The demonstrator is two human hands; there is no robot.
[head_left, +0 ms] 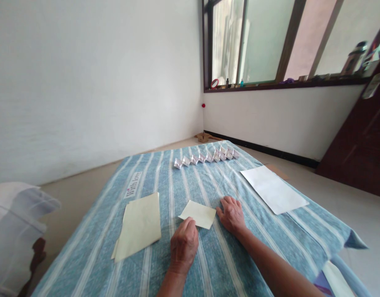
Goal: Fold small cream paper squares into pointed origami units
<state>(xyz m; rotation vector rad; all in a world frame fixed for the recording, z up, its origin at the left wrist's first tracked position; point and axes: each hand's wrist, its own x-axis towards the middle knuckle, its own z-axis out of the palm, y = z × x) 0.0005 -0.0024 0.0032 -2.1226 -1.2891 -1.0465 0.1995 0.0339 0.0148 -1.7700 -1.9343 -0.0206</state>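
Observation:
A small pale yellow sheet of paper lies on the striped cloth in front of me. My left hand is closed, thumb and fingers pinching the sheet's near left edge. My right hand rests palm down on the cloth with its fingers out, the thumb close to the sheet's right corner. Whether the thumb touches the paper I cannot tell. To the left lies a stack of larger pale yellow sheets. Farther back stands a row of several folded paper pieces, whitish and pointed.
A blue and white striped cloth covers the table. At the right lies a white sheet, and at the left edge "With love" lettering. A white draped object stands left of the table. A dark red door is at the right.

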